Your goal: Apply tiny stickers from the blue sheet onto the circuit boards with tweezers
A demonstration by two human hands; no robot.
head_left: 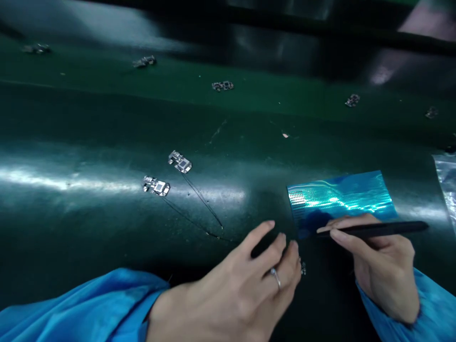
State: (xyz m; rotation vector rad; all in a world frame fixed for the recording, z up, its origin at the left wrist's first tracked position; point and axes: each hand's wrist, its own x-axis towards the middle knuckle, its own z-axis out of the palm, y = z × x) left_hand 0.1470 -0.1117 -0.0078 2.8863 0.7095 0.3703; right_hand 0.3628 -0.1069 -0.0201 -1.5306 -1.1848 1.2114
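Observation:
My right hand [383,266] holds a slim black tool, possibly tweezers [388,230], its tip over the lower edge of a shiny blue sheet [342,197]. My left hand [245,285], with a ring on one finger, is spread palm down left of the sheet. Just beside its fingers a small circuit board [303,267] shows in part; the hand hides the rest. Whether the left fingertips touch that board cannot be told. Further left lie two small boards [156,185] [180,162], each with thin dark wires trailing toward my left hand.
Several more small boards lie in a spaced row at the back, among them one near the middle [223,86]. A clear plastic bag [447,183] lies at the right edge. The green work surface [107,123] has a small pale scrap [285,136] on it.

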